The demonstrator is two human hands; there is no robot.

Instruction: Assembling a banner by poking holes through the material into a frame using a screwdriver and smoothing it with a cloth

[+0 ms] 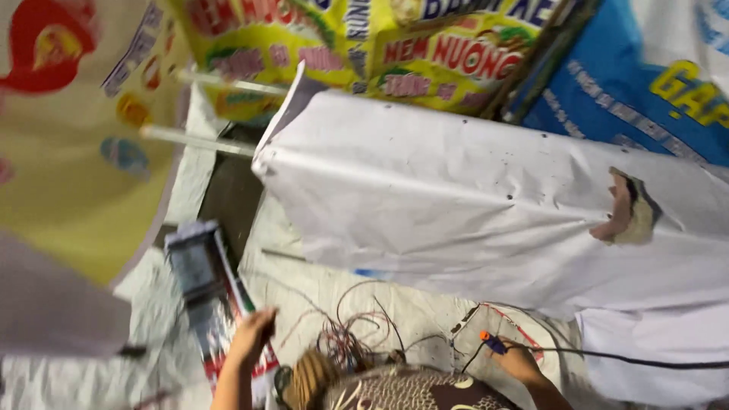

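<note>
White sheeting [99, 380] covers the floor we kneel on, and printed banners hang all around us: a yellow banner [68, 190] at nine o'clock, another yellow one with red lettering [425, 53] at twelve, and a blue banner [653, 83] at two. A large white sheet [456, 197] with a small torn patch is draped across the middle, stretching from the centre toward three o'clock. Our left hand [253, 334], at seven o'clock, reaches up to the lower end of a long flat grey strip [205, 281] that lies on the floor running toward ten o'clock; the fingers curl against its edge, but we cannot tell whether they truly clasp it. Our right hand [516, 361], at five o'clock, is clenched round a small tool with an orange tip [490, 342], from which a black cord [638, 358] trails off toward three o'clock. Between both hands, near six o'clock, sits a tangle of thin red and dark wires [353, 334].
</note>
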